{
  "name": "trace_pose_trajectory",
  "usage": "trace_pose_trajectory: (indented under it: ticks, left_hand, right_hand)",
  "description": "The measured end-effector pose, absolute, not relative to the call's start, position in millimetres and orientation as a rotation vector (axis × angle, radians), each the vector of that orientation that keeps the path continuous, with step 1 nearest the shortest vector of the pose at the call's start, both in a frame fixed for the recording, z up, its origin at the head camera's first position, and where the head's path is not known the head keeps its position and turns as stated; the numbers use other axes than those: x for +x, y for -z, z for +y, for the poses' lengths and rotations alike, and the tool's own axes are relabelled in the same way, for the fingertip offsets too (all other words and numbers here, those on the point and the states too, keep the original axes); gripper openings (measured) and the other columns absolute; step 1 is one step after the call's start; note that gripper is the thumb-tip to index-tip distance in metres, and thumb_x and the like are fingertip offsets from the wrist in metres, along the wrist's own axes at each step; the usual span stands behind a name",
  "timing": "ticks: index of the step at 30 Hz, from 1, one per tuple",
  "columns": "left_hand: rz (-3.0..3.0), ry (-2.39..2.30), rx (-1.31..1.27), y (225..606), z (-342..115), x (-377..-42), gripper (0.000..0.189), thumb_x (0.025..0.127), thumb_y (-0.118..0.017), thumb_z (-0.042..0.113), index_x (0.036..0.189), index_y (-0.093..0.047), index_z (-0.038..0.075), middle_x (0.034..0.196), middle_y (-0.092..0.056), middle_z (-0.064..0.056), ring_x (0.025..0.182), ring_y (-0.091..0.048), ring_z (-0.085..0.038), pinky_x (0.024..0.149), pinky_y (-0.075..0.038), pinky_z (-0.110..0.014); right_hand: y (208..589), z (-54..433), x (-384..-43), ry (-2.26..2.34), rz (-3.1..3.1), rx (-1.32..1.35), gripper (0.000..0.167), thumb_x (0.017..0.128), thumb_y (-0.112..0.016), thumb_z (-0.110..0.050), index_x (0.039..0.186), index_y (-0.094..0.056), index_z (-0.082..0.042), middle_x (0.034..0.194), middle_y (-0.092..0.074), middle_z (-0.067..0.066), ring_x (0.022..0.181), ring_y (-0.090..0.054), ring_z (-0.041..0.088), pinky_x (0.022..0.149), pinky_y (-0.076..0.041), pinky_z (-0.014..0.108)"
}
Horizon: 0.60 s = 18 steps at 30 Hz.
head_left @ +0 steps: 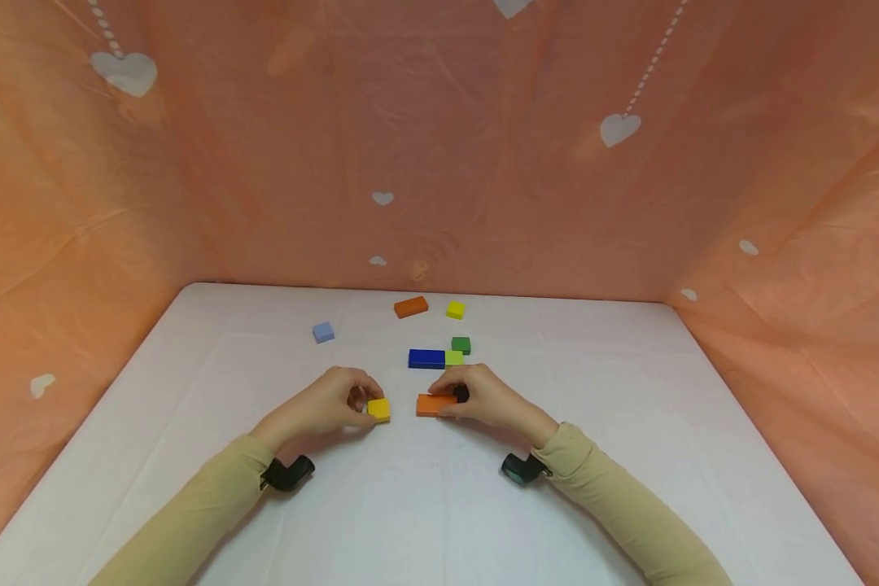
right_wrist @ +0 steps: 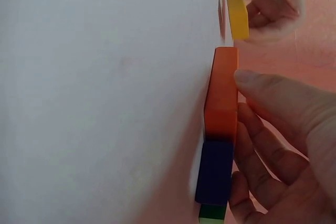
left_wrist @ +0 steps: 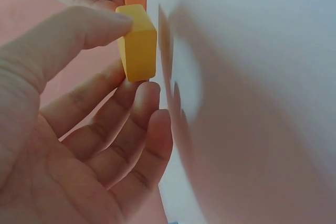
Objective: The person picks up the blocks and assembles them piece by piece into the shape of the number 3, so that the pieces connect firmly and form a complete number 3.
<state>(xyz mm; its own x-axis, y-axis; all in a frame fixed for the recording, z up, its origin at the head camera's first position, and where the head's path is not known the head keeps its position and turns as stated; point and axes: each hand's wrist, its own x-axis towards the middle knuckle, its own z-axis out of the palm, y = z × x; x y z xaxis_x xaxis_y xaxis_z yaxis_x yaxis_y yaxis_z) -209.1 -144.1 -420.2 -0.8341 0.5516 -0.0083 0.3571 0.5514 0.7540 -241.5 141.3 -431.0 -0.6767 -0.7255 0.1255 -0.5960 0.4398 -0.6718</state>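
one block each: in the head view, the left hand [head_left: 335, 400] pinches a yellow block [head_left: 378, 411], the right hand [head_left: 485, 396] an orange block [head_left: 430, 405], well short of the far edge of the table [head_left: 395, 521]. in the left wrist view, thumb and fingers part just the yellow block's width; in the right wrist view, the orange block's.

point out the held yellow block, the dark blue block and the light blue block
Held yellow block [left_wrist: 140, 50]: left wrist view, on the large side facing the camera
Dark blue block [head_left: 426, 357]: head view, on its top face
Light blue block [head_left: 323, 330]: head view, on its top face
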Motion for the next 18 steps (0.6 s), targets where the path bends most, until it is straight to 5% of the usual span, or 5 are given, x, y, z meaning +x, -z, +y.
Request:
trace_pose_trajectory:
  ticks: [18]
  left_hand:
    - [2.502,-1.12,0.876,425,-116,-229,0.028,0.076,-0.079,0.006,0.102,-0.069,0.004,0.088,-0.062,-0.002,0.072,-0.051,-0.016,0.064,-0.047,-0.026]
  right_hand:
    - [432,141,-241,1.092,2.481,-1.169,0.028,0.08,-0.078,-0.01,0.108,-0.071,-0.007,0.103,-0.067,-0.002,0.095,-0.06,0.01,0.083,-0.05,0.027]
